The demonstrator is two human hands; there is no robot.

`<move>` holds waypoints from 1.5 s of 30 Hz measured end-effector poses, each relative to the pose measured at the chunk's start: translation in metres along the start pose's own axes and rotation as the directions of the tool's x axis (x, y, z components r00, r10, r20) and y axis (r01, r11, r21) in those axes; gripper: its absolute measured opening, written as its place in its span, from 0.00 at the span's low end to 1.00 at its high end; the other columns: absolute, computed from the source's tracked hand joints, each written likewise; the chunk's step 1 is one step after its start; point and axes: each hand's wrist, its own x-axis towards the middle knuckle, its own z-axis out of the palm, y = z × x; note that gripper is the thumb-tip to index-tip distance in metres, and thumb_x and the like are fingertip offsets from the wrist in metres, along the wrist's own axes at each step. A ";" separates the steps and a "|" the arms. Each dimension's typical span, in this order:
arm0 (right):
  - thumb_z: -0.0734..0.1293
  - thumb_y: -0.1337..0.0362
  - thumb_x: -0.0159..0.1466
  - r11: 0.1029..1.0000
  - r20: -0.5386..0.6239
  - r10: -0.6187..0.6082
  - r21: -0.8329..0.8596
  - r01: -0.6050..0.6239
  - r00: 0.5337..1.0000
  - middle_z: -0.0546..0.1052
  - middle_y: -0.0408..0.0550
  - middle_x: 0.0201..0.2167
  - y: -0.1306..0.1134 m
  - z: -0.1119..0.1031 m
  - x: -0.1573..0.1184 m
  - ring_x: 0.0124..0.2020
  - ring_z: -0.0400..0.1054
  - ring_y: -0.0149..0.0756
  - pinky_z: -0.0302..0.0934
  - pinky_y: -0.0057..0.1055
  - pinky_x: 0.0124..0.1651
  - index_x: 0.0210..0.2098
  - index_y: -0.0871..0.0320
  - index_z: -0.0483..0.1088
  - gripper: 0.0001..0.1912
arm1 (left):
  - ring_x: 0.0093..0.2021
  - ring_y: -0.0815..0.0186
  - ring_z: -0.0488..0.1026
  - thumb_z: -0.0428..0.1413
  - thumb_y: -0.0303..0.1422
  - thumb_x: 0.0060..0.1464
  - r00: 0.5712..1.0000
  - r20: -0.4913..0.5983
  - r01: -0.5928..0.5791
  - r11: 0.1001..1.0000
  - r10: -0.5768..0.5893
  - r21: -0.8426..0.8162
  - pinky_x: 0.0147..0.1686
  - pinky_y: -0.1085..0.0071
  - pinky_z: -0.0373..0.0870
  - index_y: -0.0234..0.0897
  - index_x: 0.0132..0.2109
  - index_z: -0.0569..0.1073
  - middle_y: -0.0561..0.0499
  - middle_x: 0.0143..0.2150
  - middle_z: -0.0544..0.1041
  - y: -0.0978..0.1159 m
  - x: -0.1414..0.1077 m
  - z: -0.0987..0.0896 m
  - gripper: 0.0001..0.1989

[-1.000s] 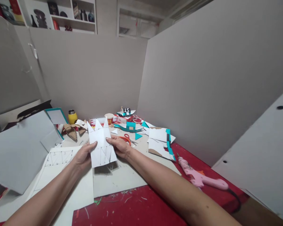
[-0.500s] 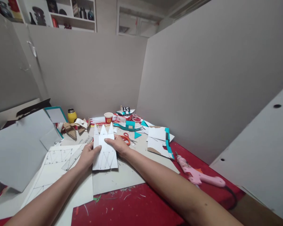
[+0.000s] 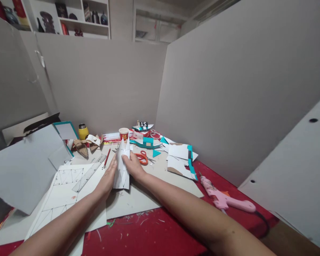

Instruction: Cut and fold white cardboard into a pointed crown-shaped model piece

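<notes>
A white folded card piece point(image 3: 122, 169) with pointed tips at its top and pencil lines on its face stands upright between my two hands. My left hand point(image 3: 110, 176) presses along its left side, fingers stretched and together. My right hand point(image 3: 133, 166) grips its right edge, thumb on the front face and the other fingers mostly hidden behind. Just right of the right hand lie orange-handled scissors point(image 3: 142, 159). A red pencil point(image 3: 106, 159) and a clear ruler point(image 3: 89, 173) rest to the left, on and beside a sheet with drawn triangles point(image 3: 68, 176).
A pink glue gun point(image 3: 224, 197) lies on the red table at right, beside white and teal card pieces point(image 3: 178, 150). Behind stand a paper cup point(image 3: 123, 133), teal model boats point(image 3: 147, 143) and a yellow jar point(image 3: 83, 132). A large grey board point(image 3: 29, 167) leans at left.
The card piece has gone from broad and flat to narrow, folded along its length. My left hand has turned flat against its side and moved right, uncovering the red pencil.
</notes>
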 end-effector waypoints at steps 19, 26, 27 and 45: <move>0.67 0.56 0.59 0.999 0.031 -0.016 0.037 0.015 0.999 0.78 0.50 0.40 -0.010 0.009 -0.016 0.44 0.70 0.44 0.60 0.39 0.51 0.41 0.58 0.72 0.14 | 0.70 0.56 0.50 0.58 0.34 0.54 0.992 0.003 -0.125 0.992 0.125 -0.005 0.67 0.59 0.44 0.43 0.64 0.64 0.46 0.69 0.60 0.001 -0.011 0.005 0.30; 0.67 0.46 0.59 0.923 0.217 0.121 0.333 -0.190 0.969 0.72 0.41 0.24 -0.011 0.008 -0.017 0.24 0.64 0.32 0.59 0.27 0.25 0.33 0.57 0.71 0.20 | 0.57 0.56 0.71 0.58 0.35 0.55 0.996 -0.087 -0.022 0.985 0.007 -0.173 0.55 0.61 0.66 0.46 0.68 0.58 0.45 0.60 0.72 0.004 -0.007 0.001 0.35; 0.68 0.44 0.58 0.902 0.262 0.148 0.361 -0.239 0.954 0.70 0.39 0.21 -0.011 0.007 -0.016 0.20 0.61 0.29 0.55 0.25 0.21 0.32 0.57 0.70 0.21 | 0.49 0.57 0.76 0.58 0.35 0.55 0.997 -0.074 0.009 0.980 -0.024 -0.199 0.48 0.62 0.72 0.47 0.69 0.56 0.45 0.56 0.76 0.005 -0.007 0.000 0.36; 0.76 0.48 0.49 0.859 0.301 0.224 0.389 -0.334 0.927 0.70 0.36 0.17 -0.011 0.003 -0.010 0.09 0.54 0.21 0.46 0.20 0.10 0.32 0.60 0.68 0.24 | 0.18 0.66 0.73 0.60 0.37 0.53 0.961 0.195 0.256 0.906 -0.199 -0.337 0.20 0.69 0.74 0.43 0.68 0.50 0.55 0.24 0.75 0.022 -0.017 0.008 0.40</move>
